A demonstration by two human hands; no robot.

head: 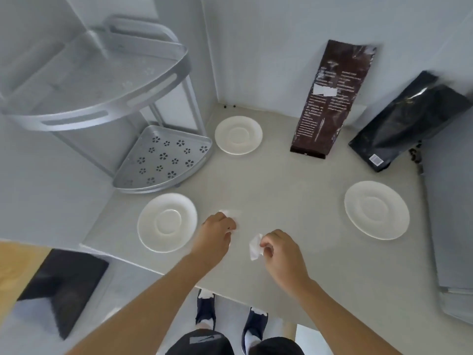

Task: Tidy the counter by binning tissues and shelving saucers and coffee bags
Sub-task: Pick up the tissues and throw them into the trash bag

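Observation:
My right hand (pixel 280 249) pinches a crumpled white tissue (pixel 255 246) just above the counter's front. My left hand (pixel 217 230) is closed over a second white tissue (pixel 230 213) lying on the counter; only its edges show. Three white saucers rest on the counter: one front left (pixel 167 222), one at the back (pixel 238 135), one at the right (pixel 376 210). A brown coffee bag (pixel 330 98) leans on the back wall. A black coffee bag (pixel 407 121) leans at the far right.
A grey two-tier corner shelf (pixel 163 160) stands at the back left, its upper tier (pixel 102 85) overhanging. A black bin (pixel 61 285) sits on the floor at the lower left. A grey appliance edge (pixel 448 226) borders the counter's right side.

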